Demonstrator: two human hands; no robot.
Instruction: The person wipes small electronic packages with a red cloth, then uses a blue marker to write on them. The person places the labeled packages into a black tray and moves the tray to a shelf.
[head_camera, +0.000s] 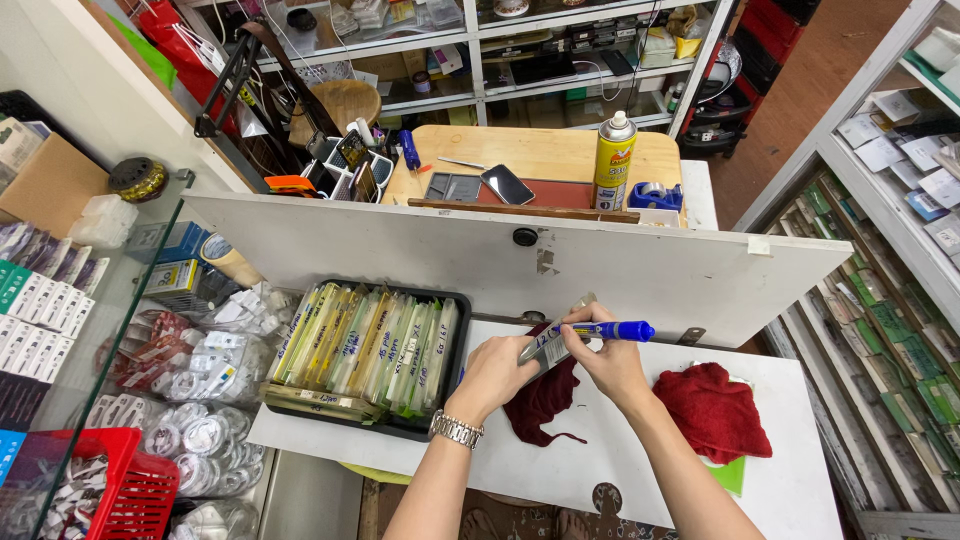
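My left hand (492, 372) holds a narrow clear plastic packet (556, 337) tilted up over the white counter (640, 460). A metal watch sits on that wrist. My right hand (610, 362) grips a blue marker (605, 330), its tip resting on the packet. Under both hands lies a dark maroon cloth (545, 402). Just left of my left hand stands a black tray (440, 425) packed with several upright flat packets with yellow and green labels.
A red towel (715, 410) lies right of my hands. A white partition board (620, 262) stands behind, with a wooden bench holding a phone (507, 184) and a yellow spray can (614, 160). A glass case of packaged goods and a red basket (120, 480) sit at left, drawer shelves at right.
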